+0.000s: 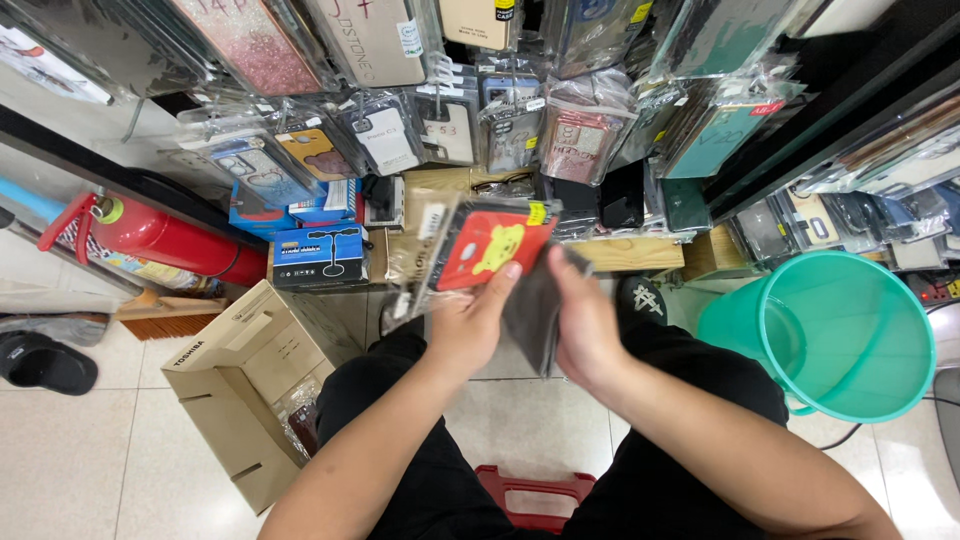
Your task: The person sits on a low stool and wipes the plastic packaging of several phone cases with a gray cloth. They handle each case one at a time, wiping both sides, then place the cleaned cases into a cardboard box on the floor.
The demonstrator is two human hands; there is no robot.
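A red phone case (487, 248) in a clear plastic sleeve is held just above the centre of the frame. A yellow cartoon bear is printed on its face, a small yellow sticker sits at its upper right corner, and a pale card strip runs along the sleeve's left edge. It is tilted, its right end raised. The case is pinched by the left hand (468, 322), whose grip is closed on it, thumb laid across the lower right corner. Just to its right, a dark grey packaged case (533, 310) is clasped edge-on by the right hand (585, 325), the fingers being wrapped round it; the two packages overlap between the hands.

Behind them, many packaged phone cases (500, 120) are hung in rows across the top of the frame. A blue product box (320, 256) is seen at centre left, and a red fire extinguisher (165, 240) lies further left. An open cardboard box (235, 385) stands on the tiled floor (60, 450) at lower left, with a black slipper (45, 362) at the left edge. A teal plastic bucket (850, 335) is placed at the right. A red stool (535, 495) is partly visible between the black-clad legs at the bottom.
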